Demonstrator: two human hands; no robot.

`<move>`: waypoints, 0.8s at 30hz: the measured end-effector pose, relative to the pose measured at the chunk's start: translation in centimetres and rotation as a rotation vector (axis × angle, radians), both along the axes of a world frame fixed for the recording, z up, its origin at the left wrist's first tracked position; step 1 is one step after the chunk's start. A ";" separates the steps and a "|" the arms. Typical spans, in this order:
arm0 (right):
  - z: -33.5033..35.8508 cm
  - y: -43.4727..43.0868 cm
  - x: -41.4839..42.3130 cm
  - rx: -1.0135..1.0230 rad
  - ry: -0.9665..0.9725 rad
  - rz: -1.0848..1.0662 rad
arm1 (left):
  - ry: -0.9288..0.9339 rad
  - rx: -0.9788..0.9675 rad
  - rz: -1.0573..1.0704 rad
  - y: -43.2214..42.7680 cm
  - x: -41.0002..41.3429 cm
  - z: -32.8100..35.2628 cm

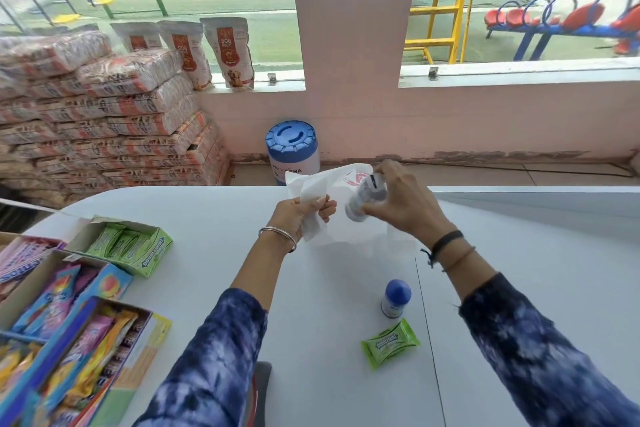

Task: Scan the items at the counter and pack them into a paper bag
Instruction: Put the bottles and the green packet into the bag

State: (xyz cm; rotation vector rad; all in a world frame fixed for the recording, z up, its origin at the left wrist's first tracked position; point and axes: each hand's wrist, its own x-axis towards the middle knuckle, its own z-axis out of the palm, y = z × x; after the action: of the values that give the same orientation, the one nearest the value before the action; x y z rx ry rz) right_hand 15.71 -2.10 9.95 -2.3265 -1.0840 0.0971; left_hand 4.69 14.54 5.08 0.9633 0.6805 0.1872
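— What are the fingers doing?
— The right hand grips a small bottle, tilted at the mouth of the white paper bag. The left hand pinches the bag's edge.
— And nearer the body?
— On the counter a blue-capped bottle stands just beside a green gum pack.

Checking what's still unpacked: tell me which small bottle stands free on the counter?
The blue-capped bottle beside the green gum pack; the other bottle is in the right hand at the bag.
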 end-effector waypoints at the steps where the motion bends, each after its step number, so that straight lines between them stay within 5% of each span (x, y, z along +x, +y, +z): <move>1: -0.5 1.2 0.4 -0.038 0.012 -0.016 | 0.003 -0.013 0.014 0.1 0.0 -0.1; 6: -4.8 5.4 1.4 -0.260 0.020 -0.053 | 0.016 -0.049 0.075 0.6 -0.2 -0.8; 15: -2.7 1.2 -1.5 -0.127 -0.012 -0.141 | 0.001 -0.047 0.116 0.4 -0.6 -1.4; 20: -3.0 -4.2 -5.4 -0.649 0.146 -0.068 | 0.001 -0.053 0.144 0.0 -1.0 -1.7; 24: -4.6 -5.5 -6.6 -0.598 0.253 -0.052 | 0.008 -0.073 0.167 -0.3 -0.9 -1.9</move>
State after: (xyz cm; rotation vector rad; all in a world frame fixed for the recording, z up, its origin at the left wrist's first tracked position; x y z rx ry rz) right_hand 9.12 -7.58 5.38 -2.7545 -0.9526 0.7672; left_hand 3.79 14.26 3.23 0.8376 0.7700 0.3035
